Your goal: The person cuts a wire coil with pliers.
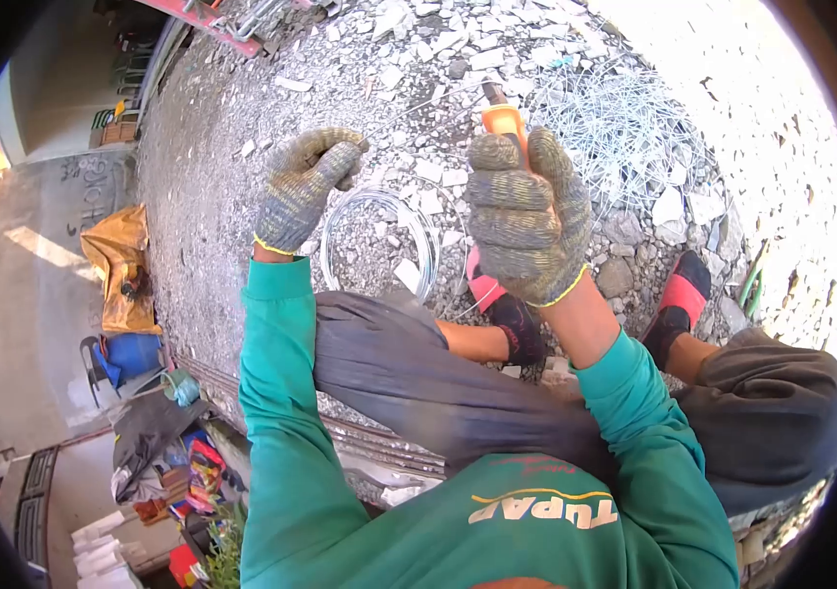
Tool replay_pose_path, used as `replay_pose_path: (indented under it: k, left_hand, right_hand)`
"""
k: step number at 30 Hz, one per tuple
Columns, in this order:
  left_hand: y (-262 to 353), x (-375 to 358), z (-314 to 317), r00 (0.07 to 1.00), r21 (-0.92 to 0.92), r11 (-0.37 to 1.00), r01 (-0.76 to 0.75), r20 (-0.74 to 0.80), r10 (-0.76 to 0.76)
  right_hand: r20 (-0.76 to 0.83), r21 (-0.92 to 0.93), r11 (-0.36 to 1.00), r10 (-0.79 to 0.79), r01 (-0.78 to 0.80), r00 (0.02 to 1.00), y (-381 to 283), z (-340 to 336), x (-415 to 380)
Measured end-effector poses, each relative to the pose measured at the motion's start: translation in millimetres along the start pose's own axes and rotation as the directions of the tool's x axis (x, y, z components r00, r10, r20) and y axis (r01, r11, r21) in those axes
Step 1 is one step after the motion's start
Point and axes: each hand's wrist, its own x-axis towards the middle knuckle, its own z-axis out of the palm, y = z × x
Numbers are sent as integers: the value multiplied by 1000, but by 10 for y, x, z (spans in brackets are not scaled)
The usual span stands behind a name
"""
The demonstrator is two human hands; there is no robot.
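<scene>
My right hand (528, 216), in a grey knit glove with a yellow cuff, is closed around orange-handled pliers (505, 120). Their dark metal head points away from me. A thin wire (418, 105) runs from the jaws toward my left hand (309, 185), gloved the same way. The left fingers are curled, with thumb and forefinger pinched together at the wire's near end. Below and between my hands, a coil of shiny wire (426, 245) lies on the gravel by my knee. A large tangled heap of short wire pieces (625, 137) spreads beyond my right hand.
Rubble and broken stone (232, 118) cover the ground. My feet in black and red footwear (685, 290) rest near the heap. A red metal frame (212, 25) stands at the top. To the left are an orange-brown tarp (122, 265) and a blue container (132, 358).
</scene>
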Motion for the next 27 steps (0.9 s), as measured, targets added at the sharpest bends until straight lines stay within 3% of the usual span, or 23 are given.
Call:
replay_pose_path:
  k: [2, 4, 5, 6, 8, 9, 10, 11, 13, 16, 23, 27]
  left_hand:
    - [-30, 18, -28, 999, 11, 1000, -18, 40, 18]
    - [38, 15, 26, 1000, 43, 999, -1, -3, 1]
    - [82, 6, 40, 998, 118, 992, 47, -39, -43]
    - [117, -22, 61, 993, 191, 976, 100, -76, -87]
    - [65, -4, 79, 994, 233, 968, 95, -81, -78]
    - [44, 10, 86, 994, 272, 958, 86, -87, -65]
    - [31, 18, 93, 994, 272, 958, 88, -81, -68]
    - [15, 22, 100, 993, 239, 966, 98, -87, -79]
    - [9, 13, 116, 991, 172, 978, 115, -80, -102]
    - [3, -1, 153, 991, 90, 987, 131, -25, -129]
    - [-29, -56, 190, 986, 61, 986, 154, 58, -157]
    - [-53, -81, 168, 986, 103, 987, 127, 93, -136]
  right_hand:
    - [11, 33, 999, -12, 11, 1000, -45, -4, -16]
    - [-28, -54, 998, -10, 8, 1000, -102, 18, -16]
    - [-355, -363, 931, -166, 28, 920, -114, 35, -10]
    - [-571, -622, 780, -393, -67, 720, -111, 38, -15]
    - [-575, -816, 453, -568, -359, 589, -189, -336, -60]
    - [-448, -800, -3, -662, -600, 601, -186, -449, -102]
    - [-305, -545, -439, -690, -714, 656, -180, -526, -137]
    - [-308, -542, -434, -694, -720, 650, -144, -618, -166]
    - [-167, -483, -573, -682, -662, 712, 8, -729, -129]
    - [-223, -491, -570, -649, -659, 727, 142, -689, -20]
    - [-157, -529, -604, -620, -595, 769, 203, -649, 57]
    - [-203, -516, -593, -616, -618, 761, 247, -652, 75]
